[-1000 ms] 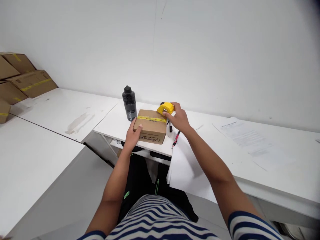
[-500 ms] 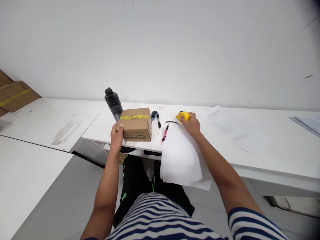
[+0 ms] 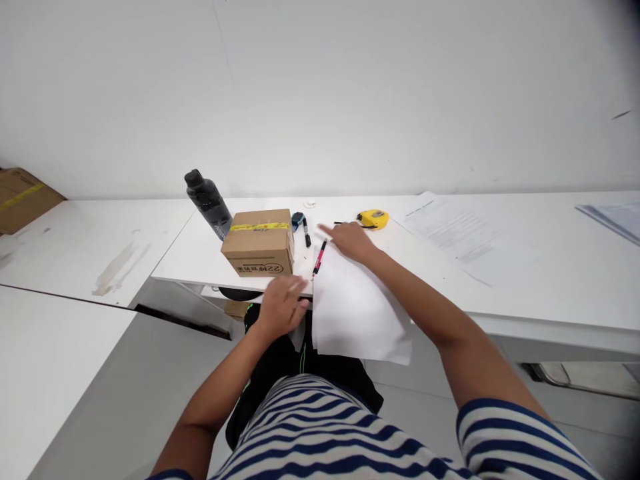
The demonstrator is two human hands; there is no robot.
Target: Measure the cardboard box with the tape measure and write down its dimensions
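My left hand is in the air at the desk's front edge, empty, with its fingers apart. Just beyond it sits a small cardboard box with yellow tape along its top. My right hand reaches over the top of a stack of white paper, its index finger stretched out and nothing visibly held. Under that finger lies a red and black pen at the paper's left edge. A yellow tape measure rests just behind the right hand, with a dark strap beside it.
A dark bottle stands behind the box on the left. A blue watch-like object and a black marker lie right of the box. Printed sheets spread to the right. Another taped carton stands far left.
My left hand has let go of the box and moved right, toward the paper. My right hand has released the tape measure and shifted left to the pen. The view has moved slightly.
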